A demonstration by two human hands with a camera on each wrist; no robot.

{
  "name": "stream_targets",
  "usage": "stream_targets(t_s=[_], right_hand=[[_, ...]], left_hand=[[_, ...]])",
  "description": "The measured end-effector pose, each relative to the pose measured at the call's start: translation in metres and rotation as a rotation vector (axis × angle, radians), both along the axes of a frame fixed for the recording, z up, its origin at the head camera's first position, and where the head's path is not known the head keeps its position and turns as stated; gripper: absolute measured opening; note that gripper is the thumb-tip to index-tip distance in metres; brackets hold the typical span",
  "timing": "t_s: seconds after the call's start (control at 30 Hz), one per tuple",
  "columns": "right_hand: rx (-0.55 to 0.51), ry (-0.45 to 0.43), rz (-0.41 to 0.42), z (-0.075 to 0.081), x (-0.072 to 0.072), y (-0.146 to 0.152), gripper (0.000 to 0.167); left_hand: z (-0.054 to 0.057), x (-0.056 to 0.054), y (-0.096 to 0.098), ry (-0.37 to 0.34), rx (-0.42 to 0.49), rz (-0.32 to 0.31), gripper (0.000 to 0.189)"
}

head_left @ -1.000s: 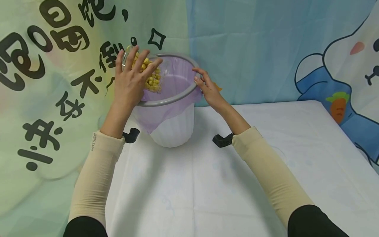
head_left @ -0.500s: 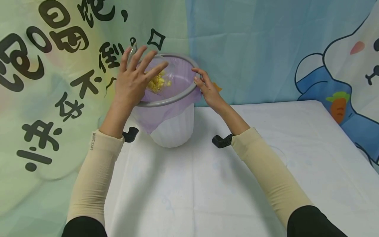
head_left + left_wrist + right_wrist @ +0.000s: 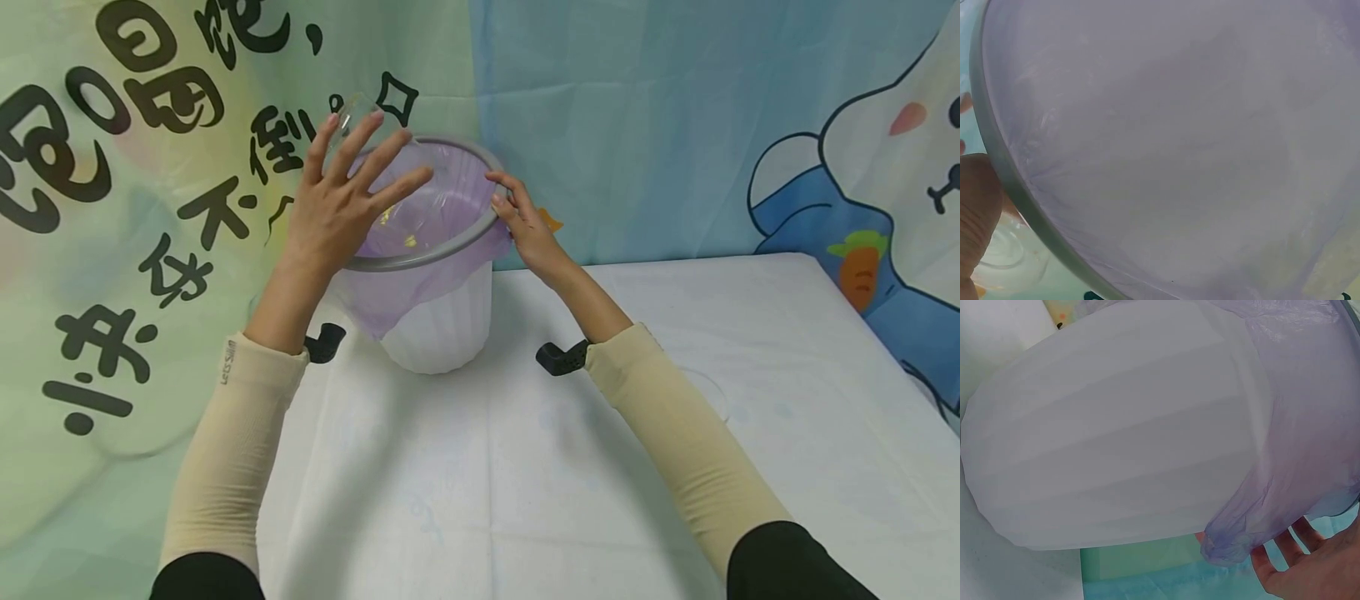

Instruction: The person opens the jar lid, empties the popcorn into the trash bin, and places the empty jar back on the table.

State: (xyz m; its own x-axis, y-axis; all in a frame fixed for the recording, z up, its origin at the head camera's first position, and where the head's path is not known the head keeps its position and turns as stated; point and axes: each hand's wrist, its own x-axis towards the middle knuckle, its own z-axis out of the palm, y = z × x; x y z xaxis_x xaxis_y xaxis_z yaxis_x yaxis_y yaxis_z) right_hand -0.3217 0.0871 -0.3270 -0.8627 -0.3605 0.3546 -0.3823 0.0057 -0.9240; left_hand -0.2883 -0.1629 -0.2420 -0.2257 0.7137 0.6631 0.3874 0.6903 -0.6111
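My left hand (image 3: 333, 196), fingers spread, holds a clear container (image 3: 356, 112) tipped over the far left side of a white trash bin (image 3: 442, 337). A few yellow popcorn-like pieces (image 3: 410, 242) show inside the bin, below that hand. A thin purple bag (image 3: 457, 179) lines the bin and folds over its grey rim (image 3: 427, 257). At the right side of the rim, my right hand (image 3: 528, 225) grips the edge. The left thumb (image 3: 979, 212) and the round-ended container (image 3: 1010, 256) appear beyond the rim in the left wrist view. The right wrist view shows fingers beside the gathered bag.
The bin stands on a white cloth-covered table (image 3: 480, 483) near its back edge. Behind it hangs a printed backdrop (image 3: 637, 125) with lettering at the left and a cartoon rabbit at the right. Black wrist mounts (image 3: 562, 357) jut inward from both sleeves.
The left hand has tipped the container further, and the yellow pieces have dropped out of it into the bin. My right hand has stayed on the rim.
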Motion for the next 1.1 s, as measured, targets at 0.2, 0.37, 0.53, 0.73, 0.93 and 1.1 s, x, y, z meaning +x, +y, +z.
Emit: stream_targets(t_s=[0.2,0.37,0.53,0.73,0.93,1.1], right_hand=[[0.013,0.01,-0.016,-0.002,-0.001,0.0,0.045],[0.009,0.011,-0.012,-0.005,-0.004,0.0,0.045],[0.012,-0.003,-0.002,0.01,0.013,-0.001,0.045],[0.018,0.002,-0.004,0.018,0.021,-0.003,0.045],[0.021,0.014,-0.004,0.018,0.022,-0.003,0.045],[0.007,0.011,0.002,0.014,0.017,-0.001,0.045]], left_hand=[[-0.001,0.001,0.0,0.041,-0.017,-0.009,0.078],[-0.004,0.0,-0.001,0.005,0.0,-0.008,0.066],[-0.007,0.003,-0.003,-0.165,0.092,0.014,0.074],[-0.008,0.006,-0.003,-0.425,0.274,0.072,0.091],[-0.006,0.01,0.001,-0.724,0.516,0.073,0.099],[0.003,0.016,0.009,-0.948,0.794,-0.005,0.111]])
